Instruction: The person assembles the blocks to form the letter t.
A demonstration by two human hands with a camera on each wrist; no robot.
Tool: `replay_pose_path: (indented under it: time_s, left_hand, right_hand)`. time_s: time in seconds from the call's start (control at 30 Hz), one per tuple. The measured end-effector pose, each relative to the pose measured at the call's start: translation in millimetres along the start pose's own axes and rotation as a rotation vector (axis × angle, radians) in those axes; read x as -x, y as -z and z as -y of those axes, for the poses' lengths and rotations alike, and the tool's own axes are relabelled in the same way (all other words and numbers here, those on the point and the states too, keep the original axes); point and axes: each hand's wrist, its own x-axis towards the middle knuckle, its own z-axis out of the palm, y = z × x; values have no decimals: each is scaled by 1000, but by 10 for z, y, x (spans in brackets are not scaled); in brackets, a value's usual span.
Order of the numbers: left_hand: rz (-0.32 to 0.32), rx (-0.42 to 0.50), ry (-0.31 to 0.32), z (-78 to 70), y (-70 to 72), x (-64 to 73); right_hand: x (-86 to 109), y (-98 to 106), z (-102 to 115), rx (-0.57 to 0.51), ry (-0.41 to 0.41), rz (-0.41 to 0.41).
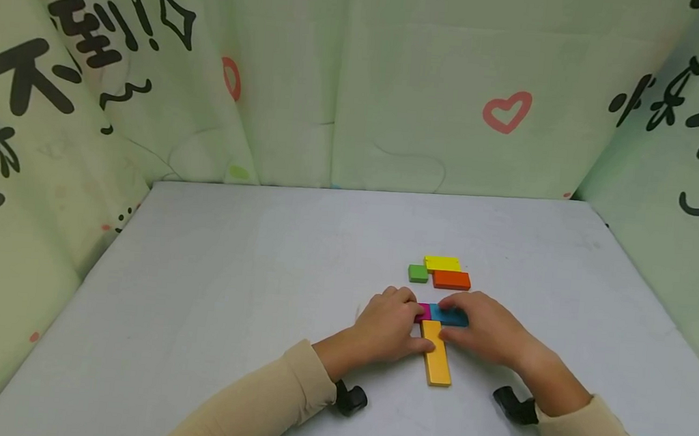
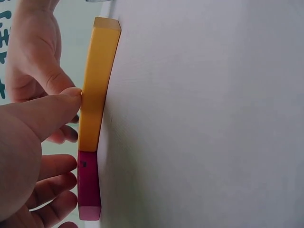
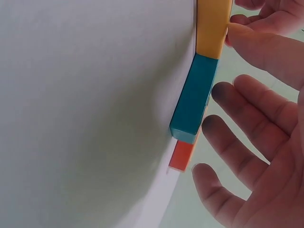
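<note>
- Orange block [image 1: 438, 363] abuts magenta block [image 1: 423, 311] and blue block [image 1: 452, 316].
- We see left hand [image 1: 385, 325], fingers loose, touching orange and magenta.
- Right hand [image 1: 490, 329]: fingers relaxed, thumb against orange.

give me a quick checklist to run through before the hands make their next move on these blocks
1. Long orange block meets the magenta block: ok, ends touch.
2. Long orange block meets the blue block: ok, no gap shows.
3. Left hand in place: ok, thumb at the orange block.
4. Right hand in place: ok, thumb at the orange block.
5. Right fingers firm on the blue block: cannot tell.
6. Green block, yellow block and red block apart from these: ok, farther back.
</note>
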Motion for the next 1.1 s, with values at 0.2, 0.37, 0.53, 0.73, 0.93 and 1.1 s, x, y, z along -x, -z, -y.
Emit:
replay_pose_path:
  time_s: [0.2, 0.37, 0.53, 0.73, 0.93, 1.1]
  left_hand:
    - [3, 7, 3, 3, 1, -20]
    - [29, 37, -18, 53, 22, -51]
    - [60, 122, -46, 191, 86, -140]
    - [50, 144, 4, 357, 221, -371]
    - [16, 120, -23, 407, 258, -627]
    - [10, 137, -42, 371, 207, -773]
  right_hand:
    - [22, 6, 17, 2, 0, 3]
    - [27, 14, 30, 2, -7, 8]
    - [26, 14, 48, 7, -25, 16]
    - [28, 15, 53, 2, -32, 11]
    - [43, 16, 53, -8, -41, 10]
    - [58, 7, 48, -15, -40, 14]
